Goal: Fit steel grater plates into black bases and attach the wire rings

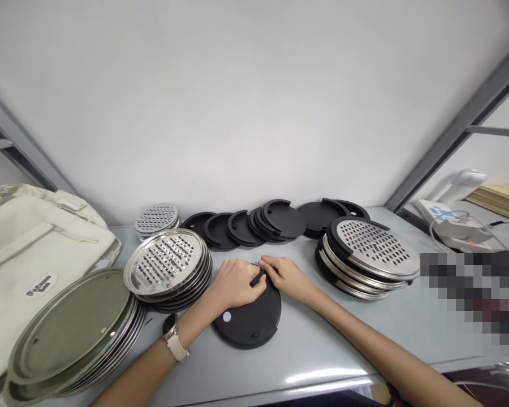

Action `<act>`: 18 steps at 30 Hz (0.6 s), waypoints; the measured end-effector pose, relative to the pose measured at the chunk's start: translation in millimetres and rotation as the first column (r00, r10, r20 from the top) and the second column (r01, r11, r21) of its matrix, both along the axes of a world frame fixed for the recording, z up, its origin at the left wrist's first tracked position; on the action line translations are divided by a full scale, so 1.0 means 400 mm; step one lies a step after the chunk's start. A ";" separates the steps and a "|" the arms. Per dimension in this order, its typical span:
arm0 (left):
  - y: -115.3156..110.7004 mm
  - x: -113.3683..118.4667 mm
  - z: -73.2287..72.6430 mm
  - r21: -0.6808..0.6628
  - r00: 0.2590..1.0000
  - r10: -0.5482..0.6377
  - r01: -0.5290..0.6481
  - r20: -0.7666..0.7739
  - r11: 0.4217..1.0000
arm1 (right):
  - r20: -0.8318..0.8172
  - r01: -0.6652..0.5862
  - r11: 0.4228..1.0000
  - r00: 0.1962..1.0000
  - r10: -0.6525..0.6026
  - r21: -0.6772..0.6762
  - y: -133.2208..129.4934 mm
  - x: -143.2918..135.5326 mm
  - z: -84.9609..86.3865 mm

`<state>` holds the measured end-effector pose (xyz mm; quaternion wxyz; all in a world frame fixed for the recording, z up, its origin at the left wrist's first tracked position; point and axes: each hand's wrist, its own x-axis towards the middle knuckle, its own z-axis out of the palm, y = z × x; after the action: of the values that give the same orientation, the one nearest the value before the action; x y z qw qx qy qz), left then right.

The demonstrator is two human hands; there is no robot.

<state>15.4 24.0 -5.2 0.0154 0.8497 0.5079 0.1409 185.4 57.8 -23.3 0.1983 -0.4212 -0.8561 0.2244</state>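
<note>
A flat black disc (250, 319) lies on the table in front of me, with a white round sticker (227, 317) and a dark hole near its front edge. My left hand (236, 284) is closed over the disc's far part, thumb and fingers curled round a small black piece (258, 277) there. Whether that piece belongs to the disc I cannot tell. From the other side, my right hand (285, 277) pinches at the same far rim, its fingertips close to the left ones. Left of my hands stands a stack of round metal graters (167, 263) above dark discs.
Green oval trays (68, 328) are piled at the left beside a cream cloth bag (42, 249). Black rimmed discs (284, 220) line the wall, near small graters (156, 219). At the right stand stacked graters (373, 246) and a white device with a cable (453, 223).
</note>
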 end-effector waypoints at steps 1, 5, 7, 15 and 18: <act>0.000 0.000 0.001 -0.005 1.000 0.002 -0.002 -0.003 1.000 | 0.005 0.005 1.000 1.000 -0.005 0.003 0.000 -0.001 0.000; -0.001 0.001 0.004 -0.014 1.000 0.005 -0.005 0.006 1.000 | 0.014 0.014 1.000 1.000 -0.014 0.007 -0.002 -0.003 0.002; -0.001 0.001 0.006 -0.013 1.000 0.007 -0.007 0.010 1.000 | 0.014 0.005 1.000 1.000 -0.005 0.006 -0.001 -0.004 0.003; -0.003 0.003 0.009 -0.014 1.000 0.009 -0.008 0.002 1.000 | 0.012 -0.035 0.999 0.999 0.035 -0.005 0.008 -0.003 0.006; -0.001 0.003 0.007 -0.022 1.000 0.010 -0.010 0.000 1.000 | 0.012 -0.046 0.999 0.999 0.046 -0.009 0.007 -0.003 0.007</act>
<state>16.6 23.4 -2.5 0.0239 0.8469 0.5138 0.1353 184.2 60.8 -20.3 0.1861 -0.4035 -0.8658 0.2300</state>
